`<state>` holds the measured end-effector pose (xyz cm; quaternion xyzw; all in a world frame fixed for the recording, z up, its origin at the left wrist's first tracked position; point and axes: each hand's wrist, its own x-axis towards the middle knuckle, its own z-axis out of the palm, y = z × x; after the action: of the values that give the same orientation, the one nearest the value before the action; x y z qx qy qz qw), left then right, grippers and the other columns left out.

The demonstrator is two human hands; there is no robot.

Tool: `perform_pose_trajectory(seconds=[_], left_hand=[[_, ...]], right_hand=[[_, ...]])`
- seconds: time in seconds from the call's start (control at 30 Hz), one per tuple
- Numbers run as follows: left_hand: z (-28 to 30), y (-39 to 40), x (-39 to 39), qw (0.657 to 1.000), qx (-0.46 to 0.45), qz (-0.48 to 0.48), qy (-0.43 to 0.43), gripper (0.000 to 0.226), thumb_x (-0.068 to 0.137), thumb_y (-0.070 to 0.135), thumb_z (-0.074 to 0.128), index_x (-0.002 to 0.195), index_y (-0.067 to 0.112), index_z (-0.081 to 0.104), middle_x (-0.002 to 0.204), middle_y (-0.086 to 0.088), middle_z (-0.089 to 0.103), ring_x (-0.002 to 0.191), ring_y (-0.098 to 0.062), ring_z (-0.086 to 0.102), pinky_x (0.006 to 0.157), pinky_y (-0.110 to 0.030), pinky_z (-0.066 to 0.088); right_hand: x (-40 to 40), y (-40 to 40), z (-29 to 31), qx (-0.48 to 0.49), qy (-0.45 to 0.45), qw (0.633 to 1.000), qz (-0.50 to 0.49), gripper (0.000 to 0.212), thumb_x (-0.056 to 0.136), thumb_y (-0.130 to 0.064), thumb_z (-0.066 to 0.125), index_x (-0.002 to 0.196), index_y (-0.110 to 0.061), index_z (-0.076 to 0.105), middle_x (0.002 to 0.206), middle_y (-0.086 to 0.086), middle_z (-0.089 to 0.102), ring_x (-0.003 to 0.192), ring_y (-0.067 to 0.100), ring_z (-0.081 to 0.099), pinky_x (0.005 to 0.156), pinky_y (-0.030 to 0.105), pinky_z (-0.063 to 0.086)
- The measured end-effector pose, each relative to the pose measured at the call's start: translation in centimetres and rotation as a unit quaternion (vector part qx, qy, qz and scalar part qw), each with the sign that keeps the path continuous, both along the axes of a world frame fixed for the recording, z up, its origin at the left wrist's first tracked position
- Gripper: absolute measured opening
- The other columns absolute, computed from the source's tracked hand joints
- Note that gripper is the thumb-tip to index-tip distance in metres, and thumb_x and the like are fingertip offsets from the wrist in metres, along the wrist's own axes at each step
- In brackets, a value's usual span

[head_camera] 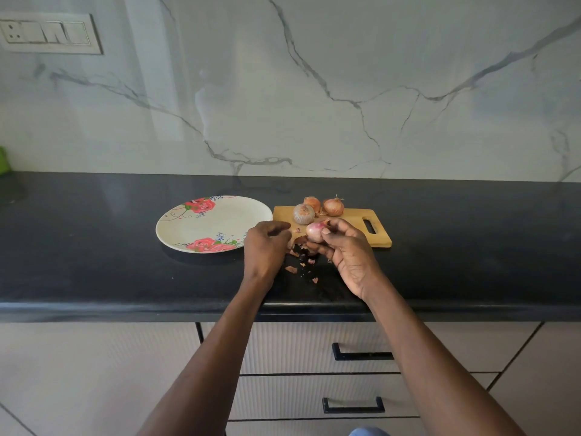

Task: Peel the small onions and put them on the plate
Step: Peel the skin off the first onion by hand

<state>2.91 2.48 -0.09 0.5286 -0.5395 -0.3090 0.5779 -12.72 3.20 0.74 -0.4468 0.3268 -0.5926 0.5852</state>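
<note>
Right hand (344, 247) round peeled onion (315, 231) — beside the plate (176, 228) rim

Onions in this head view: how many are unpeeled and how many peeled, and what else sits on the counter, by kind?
Unpeeled onions on the cutting board: 3
Peeled onion, held by the right hand: 1
Plates: 1, the floral plate, no onions on it
Cutting boards: 1
Total: 6, besides loose skin scraps; the left hand has curled fingers.
</note>
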Motion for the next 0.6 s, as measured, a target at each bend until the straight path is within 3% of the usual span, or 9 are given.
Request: perform_pose_trajectory(seconds=[0.07,0.13,0.2,0.3,0.37,0.43,0.5,0.6], left_hand=[[0.17,0.24,-0.19,1.000,-0.014,-0.009,-0.015,0.019,0.096,0.015,0.063,0.106,0.009,0.077,0.104,0.005,0.072,0.089,-0.008,0.066,0.077,-0.025,0.054],[0.09,0.15,-0.17,0.999,-0.032,-0.012,-0.030,0.022,0.096,0.011,0.062,0.114,0.011,0.075,0.112,0.007,0.066,0.096,-0.004,0.063,0.083,-0.020,0.052],[-0.03,-0.05,-0.14,0.999,-0.039,-0.018,-0.028,0.022,0.097,0.008,0.059,0.114,0.010,0.073,0.107,0.007,0.066,0.087,0.004,0.064,0.070,-0.008,0.050],[-0.33,-0.36,-0.27,0.999,-0.020,-0.031,0.004,0.022,0.102,0.018,0.058,0.107,0.003,0.072,0.079,0.000,0.069,0.057,0.002,0.063,0.049,-0.013,0.047],[-0.47,-0.48,-0.21,0.999,-0.024,-0.021,0.005,0.032,0.102,0.032,0.058,0.102,0.004,0.075,0.078,-0.003,0.072,0.060,-0.001,0.064,0.054,-0.018,0.050],[-0.39,-0.29,-0.22,0.999,-0.037,-0.029,-0.002,0.035,0.100,0.039,0.060,0.107,0.009,0.077,0.089,-0.002,0.076,0.075,-0.002,0.069,0.066,-0.022,0.055],[-0.26,-0.03,-0.23,0.997,-0.050,-0.064,-0.002,0.027,0.098,0.034,0.065,0.114,0.015,0.076,0.098,0.003,0.077,0.089,-0.005,0.072,0.073,-0.024,0.059],[-0.16,0.23,-0.39,0.993,-0.062,-0.094,-0.033,0.016,0.096,0.025,0.068,0.109,0.023,0.078,0.098,0.010,0.077,0.092,-0.004,0.071,0.078,-0.021,0.057]], right_hand=[[0.01,0.09,0.14,0.012,-0.016,1.000,0.003,0.016,0.097,0.007,0.053,0.110,0.002,0.060,0.111,0.019,0.070,0.098,0.030,0.073,0.080,0.030,0.061],[0.01,0.20,0.29,0.018,-0.034,0.999,0.005,0.013,0.096,0.005,0.056,0.109,0.002,0.057,0.107,0.019,0.072,0.096,0.031,0.074,0.079,0.031,0.062],[0.04,0.26,0.32,0.023,-0.038,0.999,0.003,0.009,0.096,0.003,0.059,0.103,-0.001,0.057,0.101,0.018,0.074,0.094,0.031,0.075,0.077,0.031,0.062],[0.09,0.15,0.26,0.029,-0.021,0.999,-0.008,0.006,0.096,-0.002,0.061,0.100,-0.005,0.057,0.098,0.019,0.074,0.090,0.033,0.075,0.074,0.031,0.062],[0.11,0.08,0.12,0.026,-0.020,0.999,-0.014,0.007,0.095,-0.003,0.062,0.101,-0.006,0.058,0.100,0.018,0.075,0.092,0.033,0.075,0.074,0.029,0.062],[0.08,0.03,0.03,0.015,-0.024,0.999,-0.023,0.010,0.095,0.001,0.061,0.102,-0.007,0.061,0.098,0.013,0.076,0.093,0.029,0.075,0.074,0.026,0.061],[0.04,-0.03,0.05,0.006,-0.031,0.999,-0.021,0.014,0.096,0.000,0.058,0.106,-0.006,0.066,0.100,0.011,0.076,0.094,0.023,0.074,0.077,0.025,0.060],[0.02,-0.05,0.11,0.012,-0.042,0.999,0.008,0.024,0.100,-0.001,0.051,0.119,0.000,0.065,0.106,0.015,0.075,0.095,0.023,0.074,0.081,0.026,0.060]])
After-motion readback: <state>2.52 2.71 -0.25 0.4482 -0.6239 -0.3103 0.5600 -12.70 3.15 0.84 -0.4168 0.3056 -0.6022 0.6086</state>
